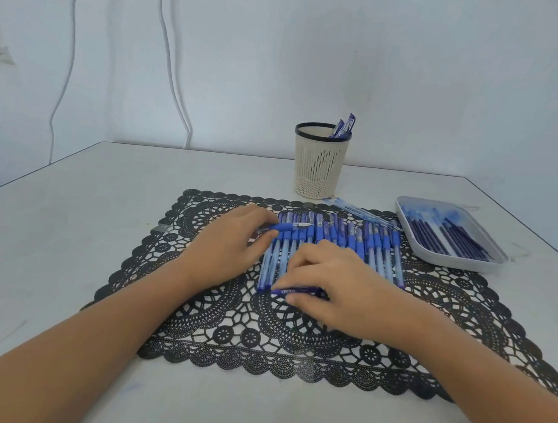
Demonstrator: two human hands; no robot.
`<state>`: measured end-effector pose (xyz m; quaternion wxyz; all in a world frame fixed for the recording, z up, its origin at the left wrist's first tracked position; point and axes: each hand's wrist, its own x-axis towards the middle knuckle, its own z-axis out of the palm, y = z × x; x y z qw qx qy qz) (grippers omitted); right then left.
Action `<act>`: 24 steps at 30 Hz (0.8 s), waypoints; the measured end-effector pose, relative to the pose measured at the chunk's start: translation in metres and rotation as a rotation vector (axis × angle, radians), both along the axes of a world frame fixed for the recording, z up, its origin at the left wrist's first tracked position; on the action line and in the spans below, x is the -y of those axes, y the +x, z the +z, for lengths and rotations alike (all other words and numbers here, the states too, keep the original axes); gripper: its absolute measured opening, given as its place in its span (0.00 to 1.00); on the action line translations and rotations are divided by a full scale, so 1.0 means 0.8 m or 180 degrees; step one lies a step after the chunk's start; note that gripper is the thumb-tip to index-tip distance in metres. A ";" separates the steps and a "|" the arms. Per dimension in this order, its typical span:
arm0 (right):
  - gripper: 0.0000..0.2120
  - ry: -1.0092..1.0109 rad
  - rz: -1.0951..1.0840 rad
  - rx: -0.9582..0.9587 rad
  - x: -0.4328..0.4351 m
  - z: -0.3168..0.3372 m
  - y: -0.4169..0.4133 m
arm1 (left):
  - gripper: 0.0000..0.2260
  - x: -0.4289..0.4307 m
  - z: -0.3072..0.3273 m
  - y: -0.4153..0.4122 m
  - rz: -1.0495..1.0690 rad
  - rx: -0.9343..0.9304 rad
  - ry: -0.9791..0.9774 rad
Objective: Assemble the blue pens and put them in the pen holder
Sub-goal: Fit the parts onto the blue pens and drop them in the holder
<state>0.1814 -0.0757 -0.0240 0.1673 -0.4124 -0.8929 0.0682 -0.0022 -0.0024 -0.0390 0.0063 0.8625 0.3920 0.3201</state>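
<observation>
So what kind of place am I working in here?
Likely a plain room at home or a small office, used as a makeshift assembly desk: a white table against a bare white wall with loose cables, a black lace placemat, a cream pen holder.

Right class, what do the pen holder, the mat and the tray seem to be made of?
Pen holder: probably moulded plastic, cream, matt, slotted walls, black rim. Mat: vinyl or crochet, unclear; black openwork, table showing through. Tray: seemingly plastic, pale grey, smooth, rounded corners.
</observation>
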 end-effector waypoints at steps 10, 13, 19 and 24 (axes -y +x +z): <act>0.12 -0.0114 -0.0355 -0.0169 -0.005 0.008 0.009 | 0.09 0.001 0.002 -0.001 -0.0065 -0.0062 -0.0008; 0.05 0.0226 -0.0967 -0.0942 -0.014 0.008 0.019 | 0.09 0.004 0.004 0.002 -0.0158 -0.0117 0.0072; 0.13 -0.0407 -0.1267 -0.1157 -0.019 0.010 0.026 | 0.16 0.021 0.010 0.013 -0.0544 -0.0274 0.0257; 0.14 -0.0504 -0.1095 -0.1543 -0.018 0.014 0.029 | 0.17 0.022 0.015 0.014 -0.0692 -0.0309 0.0017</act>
